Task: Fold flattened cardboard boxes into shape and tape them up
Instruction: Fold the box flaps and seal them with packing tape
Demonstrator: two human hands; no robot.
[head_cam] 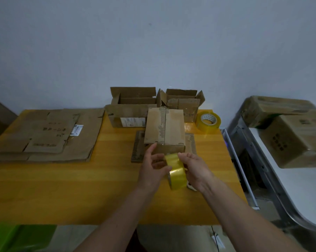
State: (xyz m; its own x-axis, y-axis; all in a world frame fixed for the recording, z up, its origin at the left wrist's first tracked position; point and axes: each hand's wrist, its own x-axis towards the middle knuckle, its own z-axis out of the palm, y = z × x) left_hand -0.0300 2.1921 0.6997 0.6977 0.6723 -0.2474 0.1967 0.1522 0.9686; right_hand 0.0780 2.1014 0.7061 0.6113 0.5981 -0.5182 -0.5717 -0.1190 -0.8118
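at the near edge of the folded box [164, 128], tape going on
left hand [153, 170] and right hand [193, 170] both grip the tape roll [176, 172]; a slack pull could wrinkle the strip off the seam.

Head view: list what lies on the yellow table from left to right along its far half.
Flattened cardboard stack → large open box → closed taped box → spare tape roll.

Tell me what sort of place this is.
Probably a small packing station: a stack of flattened cardboard, open boxes along the wall, and a spare tape roll on a yellow table.
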